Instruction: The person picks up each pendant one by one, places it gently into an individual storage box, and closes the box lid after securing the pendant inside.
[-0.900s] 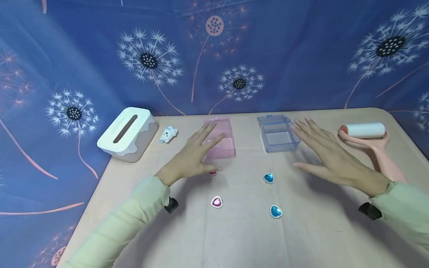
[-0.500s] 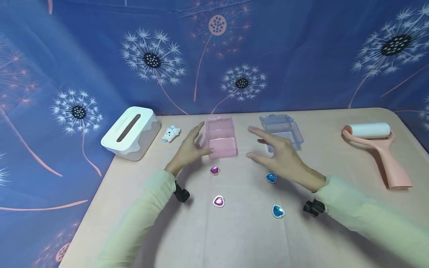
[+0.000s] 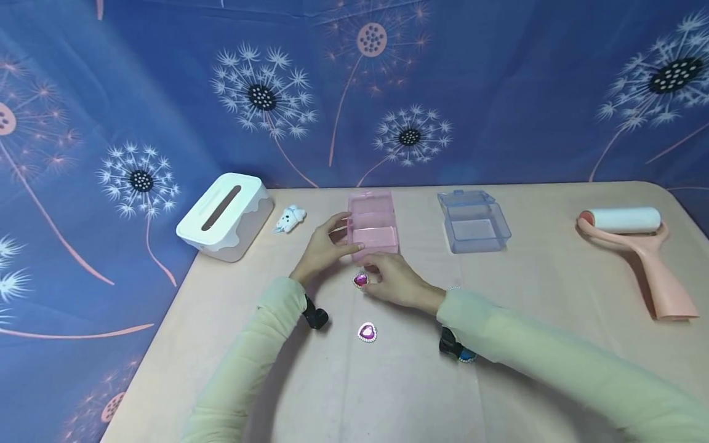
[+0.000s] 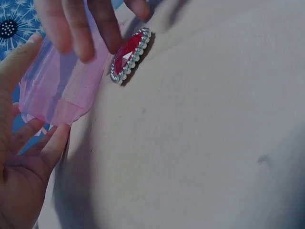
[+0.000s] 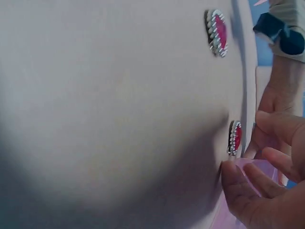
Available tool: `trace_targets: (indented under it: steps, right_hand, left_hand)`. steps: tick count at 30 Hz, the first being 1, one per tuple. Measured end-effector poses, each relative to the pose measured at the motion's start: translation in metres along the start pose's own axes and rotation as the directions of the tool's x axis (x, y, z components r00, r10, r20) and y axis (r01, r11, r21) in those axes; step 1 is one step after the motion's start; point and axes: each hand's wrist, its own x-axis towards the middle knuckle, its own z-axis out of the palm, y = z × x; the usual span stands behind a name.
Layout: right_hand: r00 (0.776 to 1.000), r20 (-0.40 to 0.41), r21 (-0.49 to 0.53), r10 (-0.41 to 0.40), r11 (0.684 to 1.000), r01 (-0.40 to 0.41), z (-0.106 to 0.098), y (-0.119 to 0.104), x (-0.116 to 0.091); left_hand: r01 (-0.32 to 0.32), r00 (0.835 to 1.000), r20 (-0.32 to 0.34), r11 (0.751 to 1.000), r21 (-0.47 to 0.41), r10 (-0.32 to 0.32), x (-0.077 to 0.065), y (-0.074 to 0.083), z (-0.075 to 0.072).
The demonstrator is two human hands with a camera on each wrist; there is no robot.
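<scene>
- Holding with the left hand [image 3: 327, 247] the translucent pink plastic box [image 3: 375, 237], by thumb and fingers at its 7 to 9 o'clock side.
- Hovering low with the right hand [image 3: 400, 281], with fingers and thumb moderately apart, around the heart-shaped magenta gem with beaded rim [image 3: 360, 280], lying on the tabletop [image 3: 399, 394] just beside the pink box, at its 6 o'clock edge; impossible to tell if already touching.
- Seeing a second magenta gem [image 3: 367, 332] at 6 o'clock from the first, untouched.
- Seeing at 3 o'clock from the pink box the translucent blue plastic box [image 3: 476, 229], and at about 3 o'clock from the second gem a blue gem [image 3: 468, 356], partly hidden by the black wrist camera [image 3: 449, 346].
- Judging the work as early: with both lids already raised, no gem visible inside either box, and at least three gems left outside.
</scene>
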Motion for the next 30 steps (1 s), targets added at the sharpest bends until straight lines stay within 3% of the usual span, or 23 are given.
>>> trace_targets:
  steps: [5, 10, 13, 22, 30]
  right_hand:
    - [0.996, 0.069, -0.109, -0.059, 0.992, 0.066, 0.005, 0.003, 0.009]
    - [0.982, 0.133, -0.232, -0.131, 0.96, 0.159, 0.01, 0.003, 0.009]
    - [0.98, 0.144, -0.267, -0.14, 0.948, 0.175, 0.01, 0.003, 0.01]
    - [0.983, 0.144, -0.229, -0.111, 0.963, 0.143, 0.008, 0.002, 0.009]
    - [0.988, 0.101, -0.175, -0.121, 0.975, 0.137, -0.011, -0.008, -0.001]
  left_hand:
    - [-0.017, 1.0, 0.015, 0.999, 0.041, 0.016, 0.001, 0.0, -0.002]
    - [-0.03, 0.998, 0.053, 0.997, 0.076, 0.026, 0.0, -0.003, -0.001]
    - [-0.04, 0.998, 0.057, 0.994, 0.097, 0.035, 0.002, -0.002, -0.002]
    - [-0.055, 0.998, 0.042, 0.977, 0.205, 0.047, 0.006, 0.002, -0.001]
    - [-0.062, 0.998, 0.025, 0.977, 0.206, 0.058, 0.006, 0.001, -0.001]
